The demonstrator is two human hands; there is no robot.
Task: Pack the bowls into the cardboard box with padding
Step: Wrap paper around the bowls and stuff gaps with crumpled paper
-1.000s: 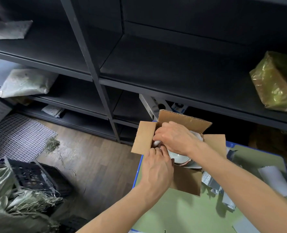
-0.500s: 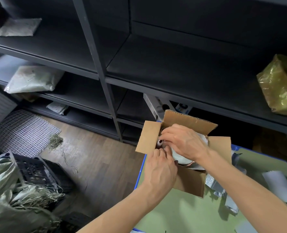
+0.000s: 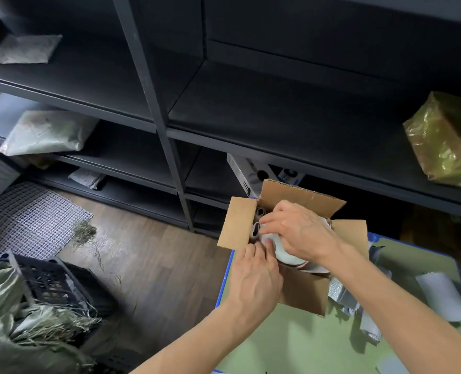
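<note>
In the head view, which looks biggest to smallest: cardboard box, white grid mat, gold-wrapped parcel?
1. cardboard box
2. white grid mat and gold-wrapped parcel look about alike; both are partly cut off, so unranked.
</note>
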